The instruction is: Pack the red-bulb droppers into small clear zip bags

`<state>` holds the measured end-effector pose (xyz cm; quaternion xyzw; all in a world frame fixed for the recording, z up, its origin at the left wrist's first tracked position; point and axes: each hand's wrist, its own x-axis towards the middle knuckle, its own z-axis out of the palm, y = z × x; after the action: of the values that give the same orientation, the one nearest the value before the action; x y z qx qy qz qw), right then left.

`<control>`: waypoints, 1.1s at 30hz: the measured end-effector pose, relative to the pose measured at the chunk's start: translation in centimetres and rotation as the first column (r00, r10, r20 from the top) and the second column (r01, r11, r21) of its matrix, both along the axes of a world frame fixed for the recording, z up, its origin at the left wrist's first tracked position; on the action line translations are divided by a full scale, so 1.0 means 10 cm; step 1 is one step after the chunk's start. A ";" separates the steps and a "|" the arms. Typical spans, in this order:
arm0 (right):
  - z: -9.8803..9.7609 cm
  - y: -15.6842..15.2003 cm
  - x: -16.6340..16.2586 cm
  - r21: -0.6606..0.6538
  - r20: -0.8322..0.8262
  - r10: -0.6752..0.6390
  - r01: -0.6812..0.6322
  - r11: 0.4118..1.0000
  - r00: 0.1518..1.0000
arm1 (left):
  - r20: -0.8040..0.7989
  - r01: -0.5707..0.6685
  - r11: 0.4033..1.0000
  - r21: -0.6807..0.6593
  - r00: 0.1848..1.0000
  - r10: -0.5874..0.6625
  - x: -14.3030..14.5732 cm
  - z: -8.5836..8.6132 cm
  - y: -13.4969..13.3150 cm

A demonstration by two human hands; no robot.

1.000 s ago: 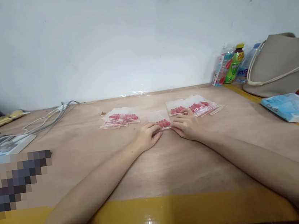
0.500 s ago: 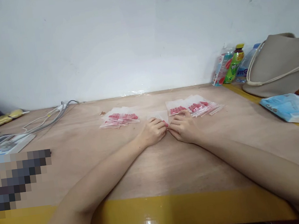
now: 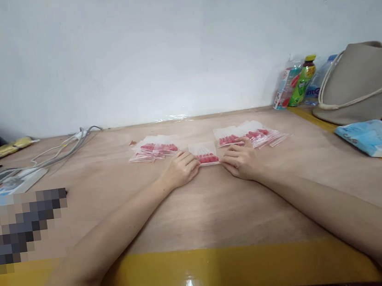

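Between my hands is a small clear plastic zip bag [image 3: 203,150] with a row of short red pieces along its near edge. My left hand [image 3: 181,168] pinches its near left corner, fingers closed. At the near right corner my right hand [image 3: 240,160] has its fingertips closed on the same edge. Similar bags with red pieces lie overlapped in a left pile [image 3: 153,148] beyond my left hand. Another overlapped right pile [image 3: 252,134] lies just beyond my right hand. What exactly the red pieces are, I cannot tell.
Cables [image 3: 69,147] and a white power strip [image 3: 28,180] lie on the left. At the right stand bottles [image 3: 303,80], a grey bag [image 3: 360,80] with cords and a blue-white packet [image 3: 378,138]. Yellow tape [image 3: 158,274] runs along the table's front edge.
My left hand has slid left along the bag's near edge, away from my right hand. The row of red pieces now shows between them. My right hand has barely moved.
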<state>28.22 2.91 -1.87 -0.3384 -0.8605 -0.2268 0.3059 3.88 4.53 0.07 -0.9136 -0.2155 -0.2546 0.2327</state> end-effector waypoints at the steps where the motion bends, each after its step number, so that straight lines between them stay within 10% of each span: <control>1: 0.00 0.00 0.01 -0.003 -0.002 -0.002 0.002 1.000 1.000 | 0.000 -0.006 1.000 -0.009 1.000 0.006 -0.04 0.01 -0.01; 18: -0.08 0.07 -0.01 -0.122 -0.111 0.145 -0.158 0.980 0.983 | -0.035 0.024 0.999 -0.021 0.999 -0.025 -0.18 -0.07 0.03; 28: 0.02 0.30 -0.08 -0.124 -0.110 0.155 -0.168 0.978 0.982 | -0.049 -0.191 0.982 0.012 0.980 0.191 -0.29 -0.01 0.10; 33: 0.15 0.54 0.38 -0.092 -0.292 0.011 -0.039 0.995 0.956 | 0.046 -0.503 0.864 0.015 0.864 0.502 -0.55 -0.03 0.25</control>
<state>31.98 8.31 -0.36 -0.3717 -0.8203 -0.1287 0.4151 -1.60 7.03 -0.20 -0.8175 -0.4473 -0.2064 0.2984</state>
